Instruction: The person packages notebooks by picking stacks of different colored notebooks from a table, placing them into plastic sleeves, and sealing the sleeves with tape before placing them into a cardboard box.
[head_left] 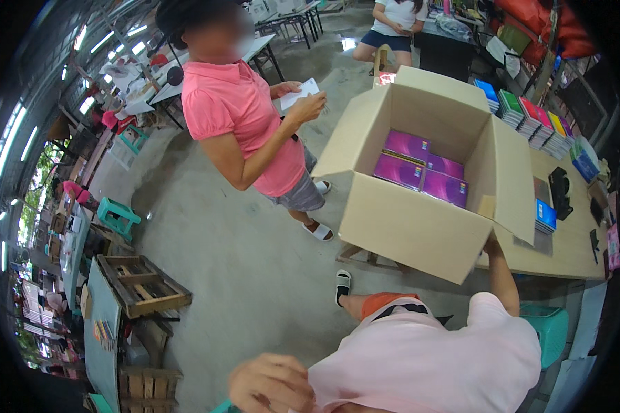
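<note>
A large open cardboard box [408, 228] stands in front of me with its flaps folded outward. Inside lie purple packs of flat, book-like items [406, 146], set side by side. At the box's near right corner is my right hand [492, 246]; its fingers are largely hidden, so its grip cannot be made out. My left hand [272, 382] is raised low in the view, away from the box. Its fingers look bent and somewhat blurred, and nothing shows in them.
A wooden table [572, 251] on the right bears a blue stack [545, 216] and several coloured stacks [523, 113]. A person in a pink shirt [244, 124] stands left of the box, holding white paper [300, 94]. Wooden pallets [141, 282] and teal stools [119, 217] stand further left.
</note>
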{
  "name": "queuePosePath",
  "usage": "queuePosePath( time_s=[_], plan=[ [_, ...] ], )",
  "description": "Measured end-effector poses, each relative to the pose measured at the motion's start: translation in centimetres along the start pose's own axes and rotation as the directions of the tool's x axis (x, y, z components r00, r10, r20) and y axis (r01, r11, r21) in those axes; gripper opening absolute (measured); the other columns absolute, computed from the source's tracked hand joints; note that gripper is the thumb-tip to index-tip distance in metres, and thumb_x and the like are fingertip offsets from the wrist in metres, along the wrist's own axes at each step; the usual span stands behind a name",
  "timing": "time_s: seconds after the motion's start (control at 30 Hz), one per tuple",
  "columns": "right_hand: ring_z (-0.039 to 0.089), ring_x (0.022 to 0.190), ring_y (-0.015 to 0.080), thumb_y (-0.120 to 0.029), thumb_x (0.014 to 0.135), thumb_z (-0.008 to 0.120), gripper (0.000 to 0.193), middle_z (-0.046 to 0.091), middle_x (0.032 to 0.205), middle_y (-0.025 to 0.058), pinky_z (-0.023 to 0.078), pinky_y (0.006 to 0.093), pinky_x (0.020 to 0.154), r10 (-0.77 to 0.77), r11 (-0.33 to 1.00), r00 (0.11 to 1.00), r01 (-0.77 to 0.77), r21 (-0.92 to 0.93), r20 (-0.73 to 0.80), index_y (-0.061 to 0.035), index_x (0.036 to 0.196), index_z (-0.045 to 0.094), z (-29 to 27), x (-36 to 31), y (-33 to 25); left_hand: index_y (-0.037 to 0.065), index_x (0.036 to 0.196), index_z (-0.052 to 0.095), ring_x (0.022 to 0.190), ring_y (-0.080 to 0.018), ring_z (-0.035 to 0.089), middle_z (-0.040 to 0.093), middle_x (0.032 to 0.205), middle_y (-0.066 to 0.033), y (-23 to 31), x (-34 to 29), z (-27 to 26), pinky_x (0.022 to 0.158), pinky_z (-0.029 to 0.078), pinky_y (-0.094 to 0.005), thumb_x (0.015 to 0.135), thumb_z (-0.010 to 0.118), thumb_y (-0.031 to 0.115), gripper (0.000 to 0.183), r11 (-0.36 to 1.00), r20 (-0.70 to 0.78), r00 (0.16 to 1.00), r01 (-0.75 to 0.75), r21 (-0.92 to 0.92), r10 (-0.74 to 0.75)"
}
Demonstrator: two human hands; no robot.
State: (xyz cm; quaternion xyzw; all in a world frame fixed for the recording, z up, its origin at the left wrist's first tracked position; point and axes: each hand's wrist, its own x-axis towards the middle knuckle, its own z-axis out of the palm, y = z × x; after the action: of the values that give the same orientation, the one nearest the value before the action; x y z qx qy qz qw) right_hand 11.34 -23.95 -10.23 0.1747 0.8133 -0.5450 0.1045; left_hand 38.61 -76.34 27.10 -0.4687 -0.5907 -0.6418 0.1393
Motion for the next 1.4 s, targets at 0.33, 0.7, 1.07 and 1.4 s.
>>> queuePosePath(
  time_s=[0.33,0.7,1.07,1.4],
  plan=[
    [0.060,0.110,0.0301,-0.044,0.080,0.068,0.063,0.059,0.125,0.0166,0.053,0.0401,0.089,0.281,0.888,0.949,-0.202,0.412,-0.142,-0.0049,0.127,0.054,3.9,-16.3,-0.4,0.000,0.109,0.066,0.094,-0.0260,0.061,0.061,0.110,-0.0167,-18.3,-1.8,-17.7,0.078,0.049,-0.0351,0.079,0.073,0.053,0.061,0.755,0.246,0.913,0.408,-0.513,-0.326],
    [0.062,0.106,0.0316,-0.043,0.087,0.060,0.055,0.060,0.121,0.0175,0.055,0.0417,0.084,0.484,0.403,0.851,-0.424,0.811,0.204,-0.0036,0.125,0.053,25.4,-26.3,-7.5,0.009,0.128,0.052,0.120,-0.0319,0.050,0.054,0.125,-0.0101,-32.8,-5.5,-19.2,0.103,0.041,-0.0430,0.075,0.073,0.009,0.057,0.764,0.632,0.543,0.632,0.125,-0.553],
    [0.056,0.116,0.0308,-0.056,0.092,0.048,0.068,0.054,0.130,0.0177,0.052,0.0435,0.090,0.241,0.048,0.874,-0.446,0.894,0.423,-0.0051,0.136,0.042,48.0,-13.3,-27.5,0.007,0.128,0.048,0.110,-0.0313,0.059,0.061,0.119,-0.0128,-38.9,-6.4,-33.0,0.095,0.047,-0.0421,0.061,0.084,0.009,0.076,0.924,0.457,0.819,0.382,0.015,-0.346],
    [0.053,0.123,0.0255,-0.082,0.074,0.046,0.101,0.052,0.134,0.0142,0.042,0.0468,0.104,-0.053,0.105,0.999,-0.008,0.994,0.013,-0.0032,0.137,0.044,60.3,-3.4,-38.6,-0.001,0.119,0.045,0.096,-0.0182,0.062,0.061,0.107,-0.0107,-38.1,-2.5,-42.8,0.086,0.050,-0.0291,0.077,0.080,0.006,0.055,0.679,-0.204,0.648,0.681,-0.276,-0.733]
  ],
)
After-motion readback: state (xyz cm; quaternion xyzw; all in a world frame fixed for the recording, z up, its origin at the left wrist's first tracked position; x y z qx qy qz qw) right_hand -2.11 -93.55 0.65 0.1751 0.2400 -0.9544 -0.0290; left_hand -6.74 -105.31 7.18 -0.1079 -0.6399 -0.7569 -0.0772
